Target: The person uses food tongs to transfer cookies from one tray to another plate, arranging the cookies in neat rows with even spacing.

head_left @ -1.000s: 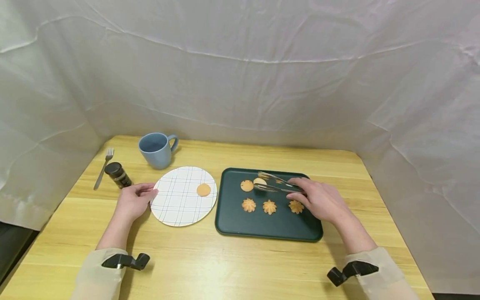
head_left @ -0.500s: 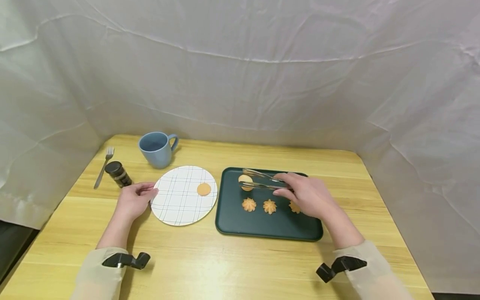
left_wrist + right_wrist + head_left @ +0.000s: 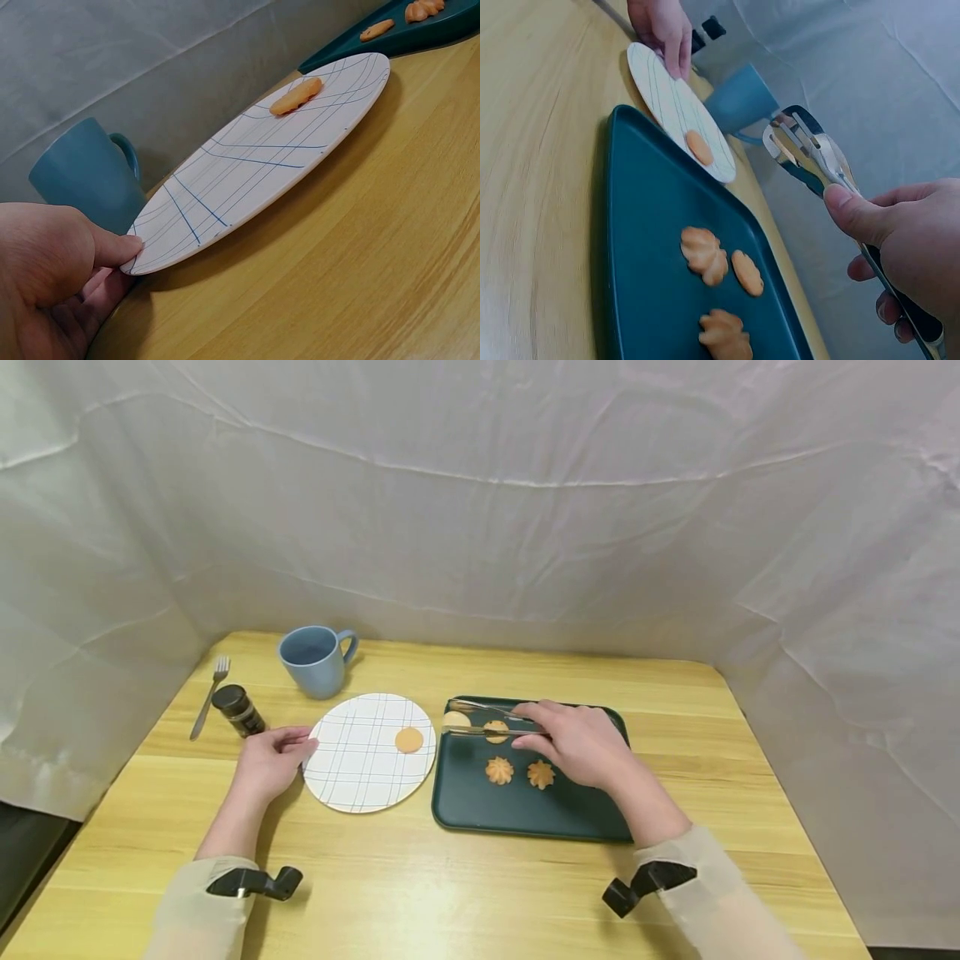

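Observation:
My left hand (image 3: pixel 273 764) pinches the left rim of a white plate (image 3: pixel 352 781) with blue lines, thumb (image 3: pixel 120 249) on top. One round cookie (image 3: pixel 408 740) lies on the plate's right side. My right hand (image 3: pixel 573 743) grips metal tongs (image 3: pixel 480 732). Between the tongs' ends is a pale round cookie (image 3: pixel 456 719), above the left edge of a dark green tray (image 3: pixel 525 818). On the tray lie a speckled round cookie (image 3: pixel 496 732), partly behind the tongs, and star-shaped cookies (image 3: pixel 498 770). The right hand hides part of the tray.
A blue mug (image 3: pixel 315 664) stands behind the plate. To the left of the plate are a black-capped jar (image 3: pixel 238 710) and a fork (image 3: pixel 211 697). Pale fabric (image 3: pixel 480 543) hangs behind the wooden table (image 3: pixel 420 893).
My right hand has moved left across the tray, carrying the tongs and the pale cookie from the tray's middle to its left edge. The left hand stays at the plate.

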